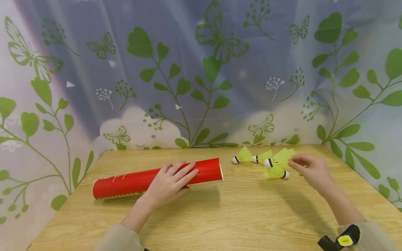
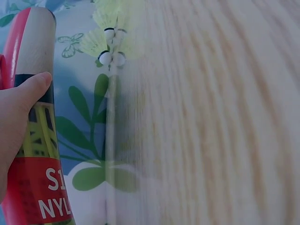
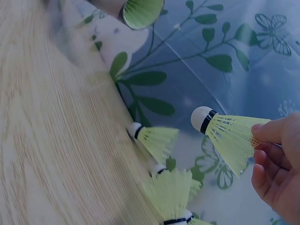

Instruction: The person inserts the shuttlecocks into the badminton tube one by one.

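Observation:
A long red shuttlecock tube (image 1: 125, 184) lies slantwise over the table, its right end lifted off the surface. My left hand (image 1: 171, 183) grips it near that end, the thumb on its near side in the left wrist view. Yellow-green ribbing fills the tube's mouth (image 3: 143, 13) in the right wrist view. With thumb and fingers, my right hand (image 3: 281, 159) pinches a yellow shuttlecock (image 3: 229, 136) by its skirt edge, the white cork pointing away from the hand. Below it lie loose yellow shuttlecocks (image 1: 276, 173), one with its cork to the right.
Another shuttlecock (image 1: 243, 155) lies on its side at the back, beside a partly covered one (image 1: 261, 157). Behind the wooden table (image 1: 245, 216) hangs a curtain (image 1: 176, 87) printed with leaves and butterflies. A black device (image 1: 342, 240) is strapped at the right sleeve.

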`<action>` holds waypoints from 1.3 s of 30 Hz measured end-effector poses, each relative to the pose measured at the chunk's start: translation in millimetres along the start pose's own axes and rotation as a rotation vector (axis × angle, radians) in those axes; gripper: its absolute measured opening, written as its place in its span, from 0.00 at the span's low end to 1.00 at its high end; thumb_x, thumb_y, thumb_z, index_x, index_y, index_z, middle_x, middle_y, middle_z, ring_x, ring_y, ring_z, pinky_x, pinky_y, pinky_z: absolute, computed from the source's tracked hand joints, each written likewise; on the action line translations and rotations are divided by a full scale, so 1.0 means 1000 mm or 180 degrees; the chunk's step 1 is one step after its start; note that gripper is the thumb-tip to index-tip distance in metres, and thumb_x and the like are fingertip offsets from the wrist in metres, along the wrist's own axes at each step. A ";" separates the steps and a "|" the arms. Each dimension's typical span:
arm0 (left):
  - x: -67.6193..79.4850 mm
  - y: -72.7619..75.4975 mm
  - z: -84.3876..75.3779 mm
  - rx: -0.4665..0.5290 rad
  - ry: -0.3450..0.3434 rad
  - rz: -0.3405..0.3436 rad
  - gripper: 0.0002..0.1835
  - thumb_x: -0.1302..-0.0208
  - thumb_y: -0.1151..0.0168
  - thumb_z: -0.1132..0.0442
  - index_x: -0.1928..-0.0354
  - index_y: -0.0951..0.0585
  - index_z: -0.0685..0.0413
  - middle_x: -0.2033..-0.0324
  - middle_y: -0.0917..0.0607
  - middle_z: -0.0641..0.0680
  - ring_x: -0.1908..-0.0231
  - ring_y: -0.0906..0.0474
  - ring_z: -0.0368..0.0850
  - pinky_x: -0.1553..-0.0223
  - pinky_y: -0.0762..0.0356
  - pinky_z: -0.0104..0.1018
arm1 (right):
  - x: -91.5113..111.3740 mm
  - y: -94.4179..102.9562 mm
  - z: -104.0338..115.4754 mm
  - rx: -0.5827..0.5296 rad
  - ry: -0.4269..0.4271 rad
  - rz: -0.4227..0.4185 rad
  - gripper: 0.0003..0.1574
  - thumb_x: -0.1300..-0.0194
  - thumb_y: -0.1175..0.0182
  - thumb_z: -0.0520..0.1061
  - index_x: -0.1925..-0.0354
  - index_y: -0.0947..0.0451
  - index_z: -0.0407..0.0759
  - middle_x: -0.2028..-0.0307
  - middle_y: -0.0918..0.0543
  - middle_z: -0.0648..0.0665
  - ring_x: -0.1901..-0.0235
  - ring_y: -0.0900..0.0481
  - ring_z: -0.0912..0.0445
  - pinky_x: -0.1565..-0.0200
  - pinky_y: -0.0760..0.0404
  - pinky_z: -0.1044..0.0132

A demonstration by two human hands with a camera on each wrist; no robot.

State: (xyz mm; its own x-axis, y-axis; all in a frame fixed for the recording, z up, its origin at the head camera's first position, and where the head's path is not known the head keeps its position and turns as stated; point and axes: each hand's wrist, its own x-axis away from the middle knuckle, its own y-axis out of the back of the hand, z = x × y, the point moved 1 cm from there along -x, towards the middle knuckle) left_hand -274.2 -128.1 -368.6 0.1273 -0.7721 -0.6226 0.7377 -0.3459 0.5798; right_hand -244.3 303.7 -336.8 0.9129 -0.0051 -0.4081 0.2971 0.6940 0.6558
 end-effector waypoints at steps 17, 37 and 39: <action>0.000 0.000 -0.002 0.0038 0.0010 -0.0018 0.43 0.59 0.24 0.50 0.37 0.28 0.50 0.40 0.25 0.52 0.46 0.25 0.52 0.58 0.24 0.47 | 0.003 -0.034 0.036 -0.0368 0.0220 0.0182 0.14 0.38 0.38 0.42 0.59 0.20 0.32 0.63 0.16 0.37 0.73 0.25 0.65 0.75 0.23 0.69; 0.000 0.001 -0.002 0.0066 0.0021 0.0012 0.42 0.59 0.24 0.50 0.37 0.28 0.50 0.39 0.26 0.52 0.46 0.25 0.52 0.58 0.25 0.47 | 0.002 -0.062 0.065 -0.0785 0.0229 0.0445 0.15 0.39 0.38 0.44 0.57 0.20 0.35 0.65 0.18 0.42 0.73 0.24 0.61 0.72 0.22 0.66; 0.000 0.000 -0.002 0.0062 0.0007 0.0014 0.43 0.59 0.23 0.50 0.37 0.28 0.50 0.40 0.26 0.52 0.46 0.25 0.52 0.58 0.25 0.47 | 0.003 -0.065 0.068 -0.0862 0.0236 0.0482 0.15 0.39 0.38 0.43 0.56 0.20 0.35 0.64 0.18 0.41 0.73 0.24 0.61 0.72 0.22 0.66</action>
State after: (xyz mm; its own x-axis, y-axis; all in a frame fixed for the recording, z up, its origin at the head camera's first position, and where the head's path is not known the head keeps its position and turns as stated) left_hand -272.7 -127.3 -369.8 0.1319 -0.7725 -0.6211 0.7241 -0.3529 0.5926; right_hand -242.3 209.5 -337.7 0.9152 0.1584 -0.3706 0.0651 0.8493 0.5238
